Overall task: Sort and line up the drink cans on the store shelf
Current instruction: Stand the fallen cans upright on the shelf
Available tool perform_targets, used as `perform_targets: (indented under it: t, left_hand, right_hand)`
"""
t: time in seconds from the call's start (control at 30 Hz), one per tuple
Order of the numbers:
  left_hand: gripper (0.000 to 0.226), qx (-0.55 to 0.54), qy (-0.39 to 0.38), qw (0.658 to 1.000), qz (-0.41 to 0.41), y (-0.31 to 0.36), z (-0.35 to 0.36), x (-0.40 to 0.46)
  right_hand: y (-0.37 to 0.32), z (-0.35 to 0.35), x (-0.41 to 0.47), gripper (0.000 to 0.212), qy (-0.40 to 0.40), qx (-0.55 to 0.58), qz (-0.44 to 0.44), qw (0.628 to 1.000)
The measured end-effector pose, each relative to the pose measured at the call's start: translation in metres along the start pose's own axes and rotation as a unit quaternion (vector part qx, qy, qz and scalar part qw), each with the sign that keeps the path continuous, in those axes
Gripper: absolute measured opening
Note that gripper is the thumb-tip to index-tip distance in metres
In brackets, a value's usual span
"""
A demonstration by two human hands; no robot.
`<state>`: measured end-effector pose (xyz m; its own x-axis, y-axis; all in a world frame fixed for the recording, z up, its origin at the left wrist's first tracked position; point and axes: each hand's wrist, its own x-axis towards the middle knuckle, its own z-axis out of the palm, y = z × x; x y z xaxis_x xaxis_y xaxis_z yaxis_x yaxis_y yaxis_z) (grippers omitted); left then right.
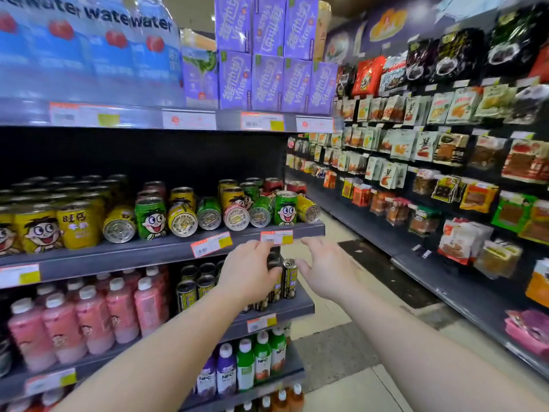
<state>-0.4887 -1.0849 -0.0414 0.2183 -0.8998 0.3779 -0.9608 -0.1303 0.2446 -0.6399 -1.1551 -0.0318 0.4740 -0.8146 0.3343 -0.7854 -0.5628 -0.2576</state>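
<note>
Both bare arms reach toward the end of the drinks shelf (166,251). The left hand (249,272) hangs just below the shelf edge with relaxed fingers spread, holding nothing, in front of the dark cans (289,278) on the shelf below. The right hand (323,269) is beside it, fingers straight and apart, also empty, its fingertips near the price tag (276,237). On the shelf above the hands the drink cans are a jumble: yellow cans (38,230) stand upright at the left, while several yellow (120,224), green (209,213) and red ones (236,217) lie on their sides with ends facing out. A green can (285,208) stands upright near the right end. Pink bottles (89,316) fill the lower left shelf, and snack packets (445,150) hang on the wall to the right
</note>
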Motion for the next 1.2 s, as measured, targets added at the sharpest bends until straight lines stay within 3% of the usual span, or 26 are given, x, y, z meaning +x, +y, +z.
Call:
perform_targets:
  t: [0.2, 0.57, 0.97, 1.2]
  left_hand:
    - [0.061, -0.052, 0.024, 0.998, -0.002, 0.001, 0.021, 0.073]
    - [0.062, -0.018, 0.091, 0.996, 0.001, 0.011, 0.029, 0.162]
    - [0.076, 0.037, 0.134, 0.977, -0.159, 0.025, 0.071, 0.199]
    - [0.076, 0.08, 0.165, 0.963, -0.196, 0.03, 0.081, 0.2]
  right_hand:
    - [0.034, 0.006, 0.064, 0.049, -0.004, 0.023, -0.017, 1.0]
    - [0.077, 0.013, 0.166, 0.059, 0.031, 0.058, -0.058, 0.996]
    - [0.123, 0.052, 0.232, 0.088, 0.005, 0.039, -0.068, 0.997]
    - [0.124, 0.063, 0.242, 0.078, 0.008, 0.047, -0.111, 0.993]
